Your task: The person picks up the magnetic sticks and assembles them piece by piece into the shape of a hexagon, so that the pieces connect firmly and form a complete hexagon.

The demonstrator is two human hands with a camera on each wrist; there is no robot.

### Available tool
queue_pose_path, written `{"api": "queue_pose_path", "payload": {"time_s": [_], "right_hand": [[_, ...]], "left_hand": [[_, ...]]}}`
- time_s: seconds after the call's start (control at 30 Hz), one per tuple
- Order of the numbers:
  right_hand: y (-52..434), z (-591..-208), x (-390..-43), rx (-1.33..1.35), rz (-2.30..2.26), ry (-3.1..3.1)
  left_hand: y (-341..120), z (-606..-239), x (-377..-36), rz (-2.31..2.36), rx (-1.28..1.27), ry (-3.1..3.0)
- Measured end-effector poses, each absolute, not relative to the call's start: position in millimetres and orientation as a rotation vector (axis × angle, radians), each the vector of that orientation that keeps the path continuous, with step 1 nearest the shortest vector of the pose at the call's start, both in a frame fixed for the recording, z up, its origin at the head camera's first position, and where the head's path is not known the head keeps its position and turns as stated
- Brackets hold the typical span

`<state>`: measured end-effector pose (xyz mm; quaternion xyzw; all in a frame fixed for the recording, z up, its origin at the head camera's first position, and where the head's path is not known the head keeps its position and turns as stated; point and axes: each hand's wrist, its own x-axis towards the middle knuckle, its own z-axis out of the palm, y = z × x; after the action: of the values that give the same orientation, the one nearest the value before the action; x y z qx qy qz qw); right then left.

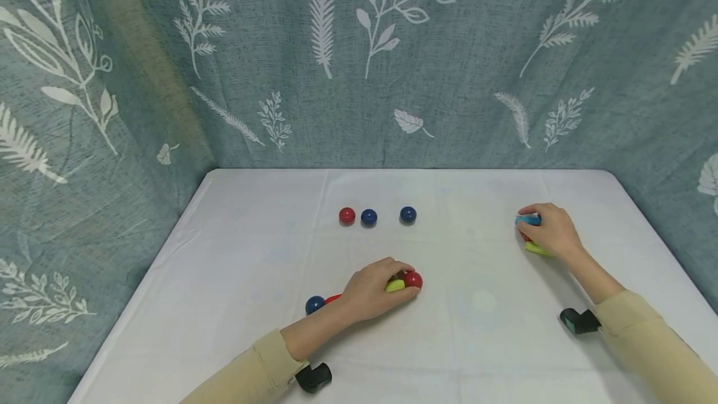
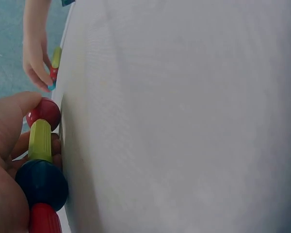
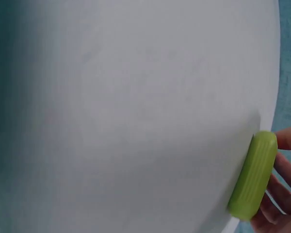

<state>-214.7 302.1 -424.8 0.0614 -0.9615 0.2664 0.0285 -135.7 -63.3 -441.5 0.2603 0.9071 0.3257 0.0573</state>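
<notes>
A row of balls and ribbed rods lies under my left hand (image 1: 373,288) on the table. In the left wrist view it runs from a red ball (image 2: 43,114) through a yellow-green rod (image 2: 40,141) and a dark blue ball (image 2: 41,184) to a red rod (image 2: 44,218). My left thumb and fingers hold the red ball at the row's right end. Another dark blue ball (image 1: 315,305) is at the left end. At the table's right, my right hand (image 1: 550,229) pinches a light blue rod (image 1: 528,220). A red piece (image 1: 526,237) and a yellow-green rod (image 3: 253,177) lie by that palm, partly hidden.
Toward the back of the white table (image 1: 252,235) sit a loose red ball (image 1: 347,216), a dark blue ball (image 1: 368,217) close to it, and another dark blue ball (image 1: 408,215) farther right. A patterned green-blue curtain (image 1: 449,80) hangs behind the table.
</notes>
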Motion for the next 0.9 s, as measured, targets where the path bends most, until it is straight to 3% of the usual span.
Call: {"api": "queue_pose_path", "payload": {"time_s": [0.9], "right_hand": [[229, -433, -200, 0.631, 1.118, -2.969]], "left_hand": [[-64, -444, -136, 0.975, 0.782, 2.755]]}}
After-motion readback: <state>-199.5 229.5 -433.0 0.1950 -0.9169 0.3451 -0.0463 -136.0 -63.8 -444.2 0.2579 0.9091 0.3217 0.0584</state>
